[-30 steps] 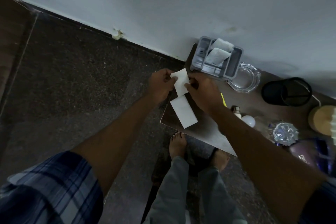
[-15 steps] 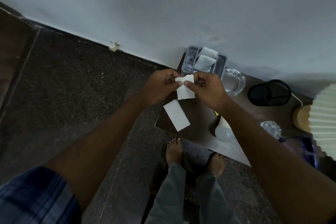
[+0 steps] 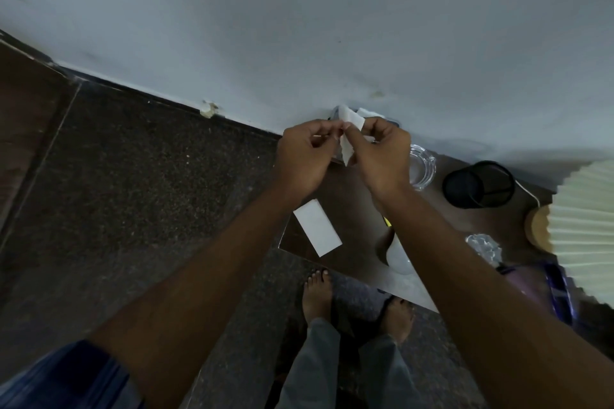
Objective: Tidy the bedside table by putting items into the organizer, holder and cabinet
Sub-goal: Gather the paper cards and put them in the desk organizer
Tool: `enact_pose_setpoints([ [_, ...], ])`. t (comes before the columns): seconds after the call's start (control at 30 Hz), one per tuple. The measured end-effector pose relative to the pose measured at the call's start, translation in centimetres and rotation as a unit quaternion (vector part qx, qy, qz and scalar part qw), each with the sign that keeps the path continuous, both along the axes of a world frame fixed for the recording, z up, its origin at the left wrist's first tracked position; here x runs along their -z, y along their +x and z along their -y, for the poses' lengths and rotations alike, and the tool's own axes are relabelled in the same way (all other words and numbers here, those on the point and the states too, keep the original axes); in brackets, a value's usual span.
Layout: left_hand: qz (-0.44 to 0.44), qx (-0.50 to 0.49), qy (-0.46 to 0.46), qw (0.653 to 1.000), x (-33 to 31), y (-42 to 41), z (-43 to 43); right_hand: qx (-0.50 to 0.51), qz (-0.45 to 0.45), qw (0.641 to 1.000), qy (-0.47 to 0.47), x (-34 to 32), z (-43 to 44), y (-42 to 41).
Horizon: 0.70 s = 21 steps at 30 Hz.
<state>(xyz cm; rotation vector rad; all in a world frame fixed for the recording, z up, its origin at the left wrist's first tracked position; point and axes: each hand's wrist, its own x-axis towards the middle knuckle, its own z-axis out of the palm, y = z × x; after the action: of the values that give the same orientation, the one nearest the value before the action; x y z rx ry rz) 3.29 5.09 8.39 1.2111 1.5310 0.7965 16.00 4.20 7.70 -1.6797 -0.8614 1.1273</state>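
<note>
a pale blue-grey wall fills the upper half of the view, plain but for a few small dark specks and a faint stain. where it meets the floor runs a dark skirting line, with a chipped patch of pale plaster along it. the floor is dark speckled stone, with a seam running down its far side into a browner strip. a dark brown tabletop stands against the wall, its near edge catching a dull sheen. a pleated cream lampshade stands over its end. the light is dim and cool.
</note>
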Motion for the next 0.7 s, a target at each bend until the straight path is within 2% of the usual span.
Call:
enact_pose_setpoints([
  [0.2,-0.021,0.017,0.053,0.998,-1.3,0.2,-1.5,-0.049,-0.023,0.998,0.018,-0.8,-0.8,0.8],
  [0.33,-0.078,0.054,0.090,0.991,-1.3,-0.1,-2.6,-0.070,-0.018,0.997,0.005,-0.6,-1.2,1.2],
  [0.7,-0.091,0.090,0.061,0.990,1.0,-0.4,-3.7,-0.062,-0.011,0.998,-0.022,1.4,-1.4,0.6],
])
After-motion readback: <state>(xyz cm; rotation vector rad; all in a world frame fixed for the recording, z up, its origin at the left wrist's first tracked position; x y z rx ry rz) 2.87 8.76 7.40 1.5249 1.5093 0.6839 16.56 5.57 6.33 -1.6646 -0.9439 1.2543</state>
